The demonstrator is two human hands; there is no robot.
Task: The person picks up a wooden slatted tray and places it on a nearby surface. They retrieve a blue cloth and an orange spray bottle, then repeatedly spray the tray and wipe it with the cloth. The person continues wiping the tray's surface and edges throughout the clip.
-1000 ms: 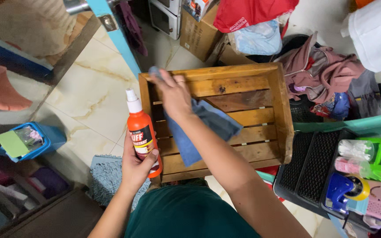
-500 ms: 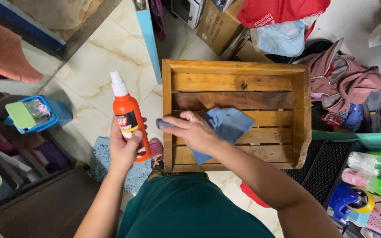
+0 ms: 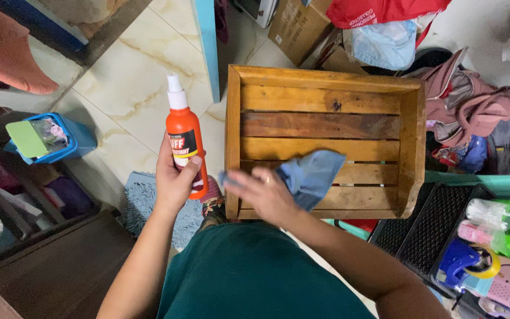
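Blue cloth (image 3: 311, 175) under right hand (image 3: 265, 194), on wooden crate (image 3: 323, 124)

One wooden crate (image 3: 326, 127) sits in the middle of the floor, with five slats showing across its bottom. One orange spray bottle (image 3: 185, 142) stands upright in the left hand (image 3: 175, 177), and one blue cloth (image 3: 311, 174) lies under the right hand (image 3: 264, 192): two hands in all. By the floor's left edge is one small blue bin (image 3: 69, 139). One shaggy blue mat (image 3: 146, 204) lies near the crate's lower left corner. One cardboard box (image 3: 299, 26) is beyond the crate's far edge. Two black perforated trays (image 3: 438, 230) sit at the lower right.
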